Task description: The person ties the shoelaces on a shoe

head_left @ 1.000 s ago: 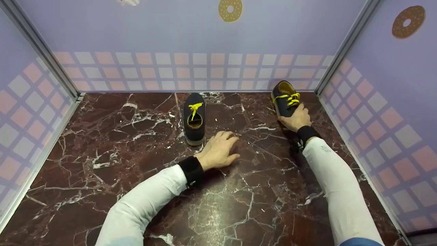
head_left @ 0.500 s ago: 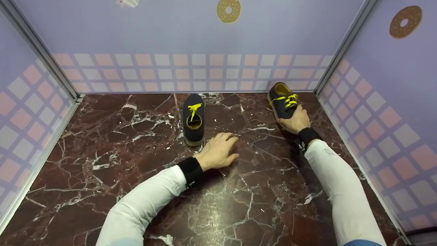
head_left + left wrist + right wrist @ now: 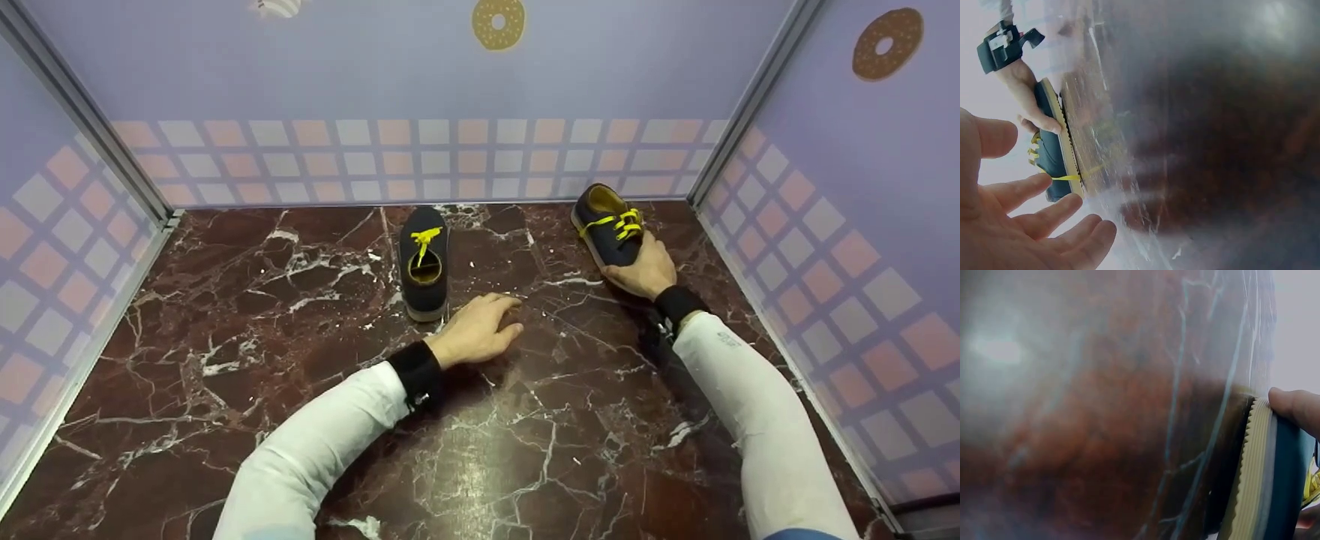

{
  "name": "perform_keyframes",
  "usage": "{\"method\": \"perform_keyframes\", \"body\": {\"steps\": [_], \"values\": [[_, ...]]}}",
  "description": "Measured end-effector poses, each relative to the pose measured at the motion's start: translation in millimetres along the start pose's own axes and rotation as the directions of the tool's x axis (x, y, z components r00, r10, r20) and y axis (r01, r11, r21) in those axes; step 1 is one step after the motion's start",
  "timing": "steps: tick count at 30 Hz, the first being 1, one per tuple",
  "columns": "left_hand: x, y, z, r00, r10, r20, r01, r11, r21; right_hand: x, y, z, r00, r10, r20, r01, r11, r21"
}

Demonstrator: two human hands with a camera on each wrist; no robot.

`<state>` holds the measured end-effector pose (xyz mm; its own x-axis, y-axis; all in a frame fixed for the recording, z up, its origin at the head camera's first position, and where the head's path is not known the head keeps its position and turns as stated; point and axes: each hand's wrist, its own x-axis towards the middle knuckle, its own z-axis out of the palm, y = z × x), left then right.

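Note:
A dark sneaker (image 3: 598, 214) with yellow laces stands at the back right, its opening toward the back wall. My right hand (image 3: 651, 268) grips it by the toe, thumb on the left side and fingers on the right. In the right wrist view the thumb (image 3: 1292, 405) lies against the pale ridged sole (image 3: 1252, 467), close above the surface; whether the sole touches it throughout, I cannot tell. A matching sneaker (image 3: 427, 300) sits left of centre, toe toward the back wall, laces tied. Near its heel is my left hand (image 3: 476, 330), fingers loosely spread, holding nothing.
The surface is glossy dark red marble (image 3: 300, 420) with white veins and small pale specks. A lilac back wall (image 3: 337, 67) with a checked band closes the far side. Side walls (image 3: 885, 225) with metal corner posts bound it left and right.
My right hand has moved the sneaker leftward and slightly toward me, turning its heel a little to the left. The left hand and the other sneaker stay nearly where they were.

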<state>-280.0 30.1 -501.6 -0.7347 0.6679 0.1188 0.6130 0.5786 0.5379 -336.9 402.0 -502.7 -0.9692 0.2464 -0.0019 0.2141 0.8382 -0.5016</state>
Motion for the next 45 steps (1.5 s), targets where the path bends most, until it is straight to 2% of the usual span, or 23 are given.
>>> {"method": "perform_keyframes", "body": {"steps": [1, 4, 8, 14, 21, 28, 34, 38, 45], "values": [[2.1, -3.0, 1.6, 1.000, -0.009, 0.002, 0.009, 1.000, -0.024, -1.0, -0.4, 0.4, 1.000, -0.004, 0.002, 0.004, 1.000, 0.001], [15.1, -27.9, 19.9, 1.000, -0.018, -0.023, 0.017, 0.999, -0.047, -4.1, -2.4, 1.3, 1.000, -0.015, 0.012, 0.015, 1.000, -0.001], [31.5, -56.4, 40.7, 0.998, -0.040, -0.043, 0.039, 0.998, -0.042, -7.4, -4.6, 2.0, 1.000, -0.027, 0.014, 0.027, 1.000, 0.001], [38.3, -63.5, 41.9, 0.992, -0.125, -0.020, 0.122, 0.988, -0.098, -9.8, -4.0, 4.4, 0.998, -0.056, 0.023, 0.056, 0.998, -0.001], [40.7, -55.7, 34.9, 0.978, -0.208, -0.016, 0.204, 0.970, -0.132, -11.4, -2.6, 5.3, 0.994, -0.108, 0.035, 0.108, 0.994, 0.000], [48.0, -56.8, 33.4, 0.970, -0.240, -0.026, 0.233, 0.959, -0.161, -13.9, -0.3, 3.3, 0.986, -0.143, 0.083, 0.142, 0.990, 0.028], [43.2, -48.8, 27.9, 0.966, -0.254, -0.049, 0.243, 0.955, -0.168, -14.1, -0.1, 3.9, 0.981, -0.172, 0.089, 0.169, 0.985, 0.038], [45.6, -54.4, 29.3, 0.967, -0.247, -0.057, 0.234, 0.957, -0.173, -15.4, -0.1, 4.9, 0.977, -0.191, 0.092, 0.188, 0.981, 0.043], [53.5, -64.5, 32.3, 0.963, -0.268, -0.022, 0.260, 0.949, -0.180, -19.3, -1.4, 7.8, 0.964, -0.247, 0.096, 0.244, 0.969, 0.042]]}}
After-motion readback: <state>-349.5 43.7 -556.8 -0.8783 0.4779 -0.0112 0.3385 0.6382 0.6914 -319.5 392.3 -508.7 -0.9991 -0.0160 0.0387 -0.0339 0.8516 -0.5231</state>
